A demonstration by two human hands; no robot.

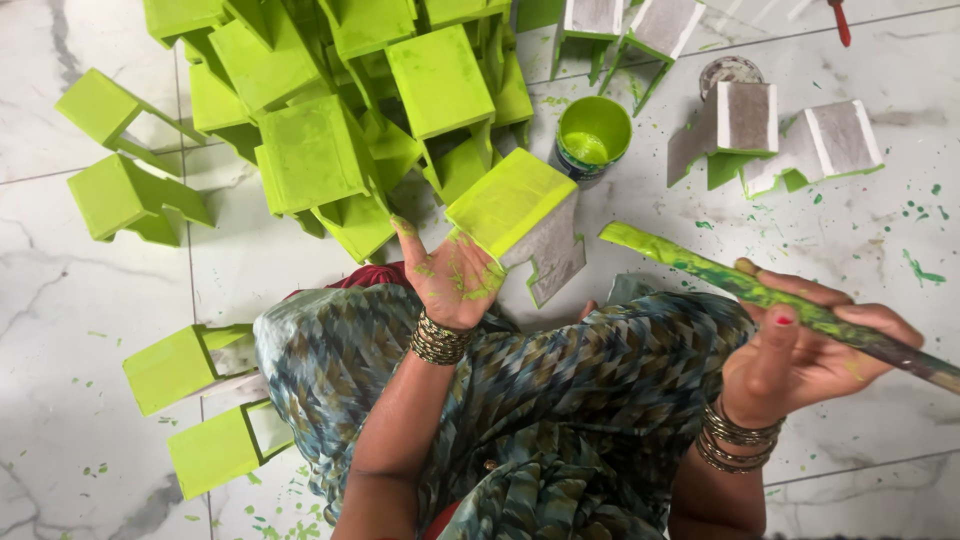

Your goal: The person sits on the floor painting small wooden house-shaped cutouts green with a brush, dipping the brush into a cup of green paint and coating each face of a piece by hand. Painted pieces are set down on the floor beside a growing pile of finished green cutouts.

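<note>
A heap of small stools (340,100) lies on the floor (60,330) left of the paint tin (592,138), four more stools (770,120) right of it, two (200,400) nearest left.

The small wooden stand (520,215) is held tilted above the floor, on the fingers of the left hand (452,280). Its top face is painted bright green, and its side and notched leg are bare grey. The paintbrush (770,300) lies slanted in the right hand (810,350), its long handle smeared with green paint.
</note>
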